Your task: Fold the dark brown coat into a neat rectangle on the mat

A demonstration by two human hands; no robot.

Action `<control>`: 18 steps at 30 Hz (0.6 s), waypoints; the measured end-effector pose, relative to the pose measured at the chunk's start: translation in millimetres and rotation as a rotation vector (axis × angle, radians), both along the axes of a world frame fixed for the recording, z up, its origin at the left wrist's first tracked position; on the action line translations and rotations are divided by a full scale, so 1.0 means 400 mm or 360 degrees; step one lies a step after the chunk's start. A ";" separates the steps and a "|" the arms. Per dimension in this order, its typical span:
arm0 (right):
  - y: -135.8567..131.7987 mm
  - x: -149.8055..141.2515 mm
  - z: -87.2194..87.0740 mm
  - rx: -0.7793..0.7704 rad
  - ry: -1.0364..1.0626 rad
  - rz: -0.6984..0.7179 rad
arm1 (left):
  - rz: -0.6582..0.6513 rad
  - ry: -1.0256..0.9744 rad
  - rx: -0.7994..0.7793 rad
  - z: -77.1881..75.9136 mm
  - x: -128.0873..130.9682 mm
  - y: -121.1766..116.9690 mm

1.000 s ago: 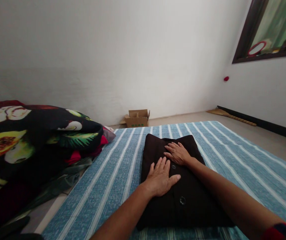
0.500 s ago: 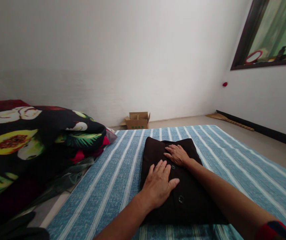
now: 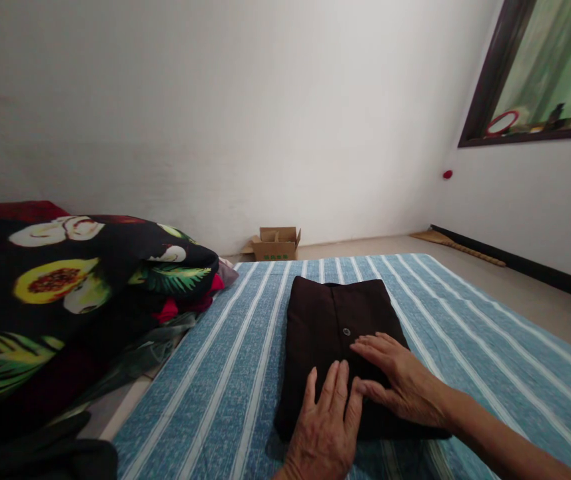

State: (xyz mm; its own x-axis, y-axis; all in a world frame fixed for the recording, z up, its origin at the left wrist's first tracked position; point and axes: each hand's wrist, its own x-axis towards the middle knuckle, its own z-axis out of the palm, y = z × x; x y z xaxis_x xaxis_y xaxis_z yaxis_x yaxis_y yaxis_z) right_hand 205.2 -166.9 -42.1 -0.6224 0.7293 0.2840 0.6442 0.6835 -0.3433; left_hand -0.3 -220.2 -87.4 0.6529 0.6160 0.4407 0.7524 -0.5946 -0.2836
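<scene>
A folded black buttoned garment (image 3: 332,320) lies flat on a blue and white striped sheet (image 3: 465,333). My left hand (image 3: 328,427) rests palm down on the garment's near edge, fingers stretched out and close together. Just to its right, my right hand (image 3: 400,380) also lies flat on the near part of the garment, fingers extended toward the left and touching my left hand's fingertips. One button (image 3: 346,331) shows just beyond my right hand.
A heap of dark fruit-print fabric (image 3: 65,287) lies at the left edge of the sheet. A small open cardboard box (image 3: 276,243) stands by the far white wall. A dark-framed window (image 3: 540,73) is up on the right wall, above bare floor (image 3: 530,287).
Both hands have slid back along the garment toward me, from its middle and far part to its near edge. The camera has tilted slightly.
</scene>
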 end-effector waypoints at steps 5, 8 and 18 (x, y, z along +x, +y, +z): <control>-0.091 0.033 -0.083 0.0273 -0.0205 0.0015 | 0.0165 0.0044 -0.0070 0.005 0.025 0.008; -0.103 -0.003 -0.150 0.0653 -0.0298 -0.0209 | 0.0192 0.0109 -0.0175 0.017 0.029 0.011; -0.050 -0.053 0.029 0.0459 -0.0449 -0.0308 | 0.0243 0.0035 -0.0762 0.208 0.031 0.075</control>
